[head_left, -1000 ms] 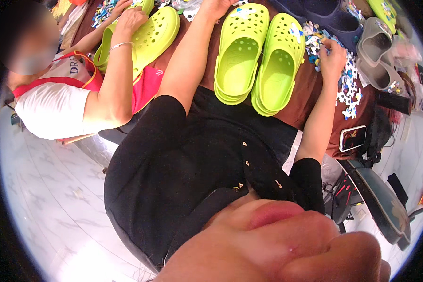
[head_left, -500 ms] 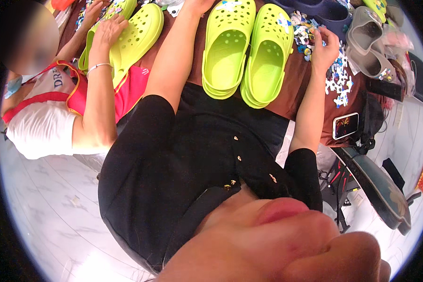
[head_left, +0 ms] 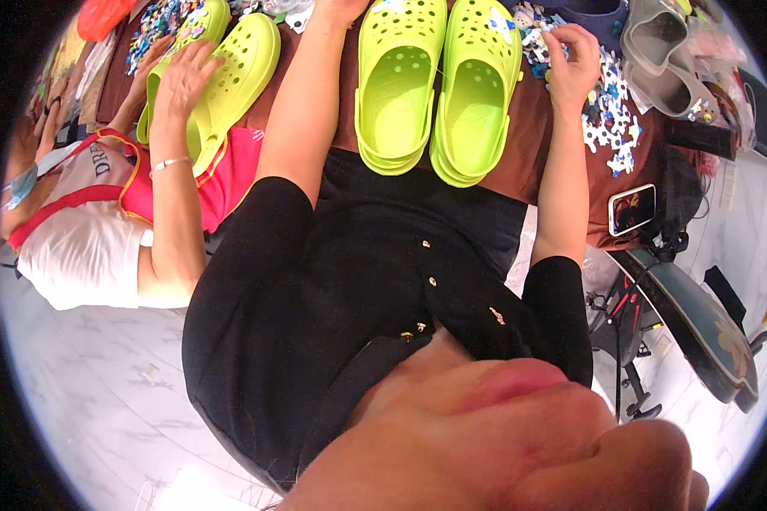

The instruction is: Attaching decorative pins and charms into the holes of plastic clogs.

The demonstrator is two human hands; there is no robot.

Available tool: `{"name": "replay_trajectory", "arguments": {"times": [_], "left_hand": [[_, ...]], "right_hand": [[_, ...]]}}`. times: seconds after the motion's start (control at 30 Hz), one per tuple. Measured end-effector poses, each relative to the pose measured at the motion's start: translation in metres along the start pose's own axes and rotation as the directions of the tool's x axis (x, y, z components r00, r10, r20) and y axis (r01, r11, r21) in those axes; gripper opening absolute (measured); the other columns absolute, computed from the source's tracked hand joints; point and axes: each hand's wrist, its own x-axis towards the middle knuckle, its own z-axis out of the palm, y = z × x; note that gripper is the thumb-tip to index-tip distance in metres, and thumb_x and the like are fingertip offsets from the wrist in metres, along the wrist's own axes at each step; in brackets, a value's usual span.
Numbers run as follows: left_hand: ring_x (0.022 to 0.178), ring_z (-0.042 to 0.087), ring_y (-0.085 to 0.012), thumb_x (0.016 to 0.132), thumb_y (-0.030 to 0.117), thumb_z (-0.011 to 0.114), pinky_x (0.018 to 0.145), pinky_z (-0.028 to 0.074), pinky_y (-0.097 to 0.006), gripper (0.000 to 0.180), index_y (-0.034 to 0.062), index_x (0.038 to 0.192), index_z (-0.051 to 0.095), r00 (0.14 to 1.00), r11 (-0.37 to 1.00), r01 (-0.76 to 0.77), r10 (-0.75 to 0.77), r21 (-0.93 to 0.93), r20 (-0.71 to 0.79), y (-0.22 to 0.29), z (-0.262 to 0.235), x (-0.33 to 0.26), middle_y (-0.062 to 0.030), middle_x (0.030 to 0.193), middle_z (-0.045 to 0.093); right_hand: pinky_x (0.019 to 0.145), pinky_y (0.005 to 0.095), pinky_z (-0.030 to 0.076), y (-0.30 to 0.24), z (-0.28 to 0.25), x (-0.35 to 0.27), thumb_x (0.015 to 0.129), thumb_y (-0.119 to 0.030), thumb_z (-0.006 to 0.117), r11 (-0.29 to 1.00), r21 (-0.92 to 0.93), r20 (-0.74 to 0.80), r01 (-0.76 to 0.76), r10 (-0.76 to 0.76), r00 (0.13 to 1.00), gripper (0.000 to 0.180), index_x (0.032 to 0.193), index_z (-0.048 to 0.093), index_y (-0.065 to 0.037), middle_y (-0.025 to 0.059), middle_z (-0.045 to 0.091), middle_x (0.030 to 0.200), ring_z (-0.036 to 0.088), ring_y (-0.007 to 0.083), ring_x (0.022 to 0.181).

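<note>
Two lime-green clogs, a left one [head_left: 395, 102] and a right one [head_left: 473, 106], lie side by side in front of me, heels toward me. Small white and blue charms sit on the perforated toes of both. My left hand [head_left: 343, 8] is at the top edge, left of the clogs, its fingers cut off by the frame. To the right of the clogs, my right hand [head_left: 574, 66] is at a heap of small charms [head_left: 534, 43], fingers bent together. What they hold, if anything, is too small to make out. More white charms [head_left: 609, 132] lie beside that wrist.
At my left a co-worker's hand [head_left: 187, 77] rests on another lime-green clog [head_left: 247, 68]. Grey clogs [head_left: 656, 38] and a dark blue clog [head_left: 601, 19] stand at the far right. A phone [head_left: 631, 210] lies on the brown tablecloth [head_left: 528, 157] near the right edge.
My right hand has shifted slightly left and up over the charms, its fingers now bent further left. The whole view has shifted a little. The co-worker's hand has moved on its clog.
</note>
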Motion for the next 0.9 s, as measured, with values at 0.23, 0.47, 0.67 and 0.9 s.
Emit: {"name": "replay_trajectory", "arguments": {"times": [0.23,0.47,0.67,0.9], "left_hand": [[0.102,0.066,-0.0199,0.094,0.017,0.063,0.088,0.051,-0.033,0.031,0.0044,0.123,0.063,0.999,1.0,0.017,-0.016,0.008,-0.031,-0.001,-0.009,-0.002,-0.0079,0.108,0.071],[0.1,0.067,-0.0177,0.094,0.017,0.063,0.086,0.051,-0.031,0.029,0.0056,0.122,0.064,0.999,0.998,0.042,-0.041,0.049,-0.035,-0.003,-0.005,-0.001,-0.0063,0.106,0.071],[0.099,0.067,-0.0167,0.094,0.014,0.064,0.084,0.052,-0.029,0.029,0.0045,0.121,0.064,1.0,0.998,0.025,-0.025,0.055,0.001,-0.009,-0.005,0.005,-0.0066,0.105,0.072],[0.096,0.068,-0.0167,0.094,0.014,0.064,0.083,0.052,-0.029,0.028,0.0045,0.12,0.065,0.999,0.999,0.034,-0.034,0.043,0.002,-0.009,-0.006,0.006,-0.0064,0.104,0.072]], "right_hand": [[0.076,0.0265,0.053,-0.019,0.01,-0.001,0.076,0.005,0.078,0.996,0.075,0.056,-0.047,0.043,0.998,0.016,0.089,0.071,-0.001,0.009,0.066,0.097,0.063,0.0167,0.091],[0.084,0.0311,0.049,-0.031,0.026,0.014,0.081,-0.005,0.075,0.981,0.14,0.233,-0.134,0.099,0.968,0.017,0.097,0.074,-0.004,0.0067,0.065,0.104,0.062,0.0181,0.097],[0.08,0.0315,0.05,-0.051,0.041,0.038,0.079,-0.001,0.073,0.996,0.001,0.402,-0.085,0.077,0.912,0.012,0.091,0.073,0.001,0.0085,0.067,0.098,0.064,0.0216,0.091],[0.073,0.0305,0.051,-0.05,0.063,0.041,0.079,0.001,0.073,0.986,-0.077,0.466,-0.15,0.168,0.868,0.014,0.093,0.072,0.001,0.0081,0.065,0.098,0.065,0.021,0.087]]}}
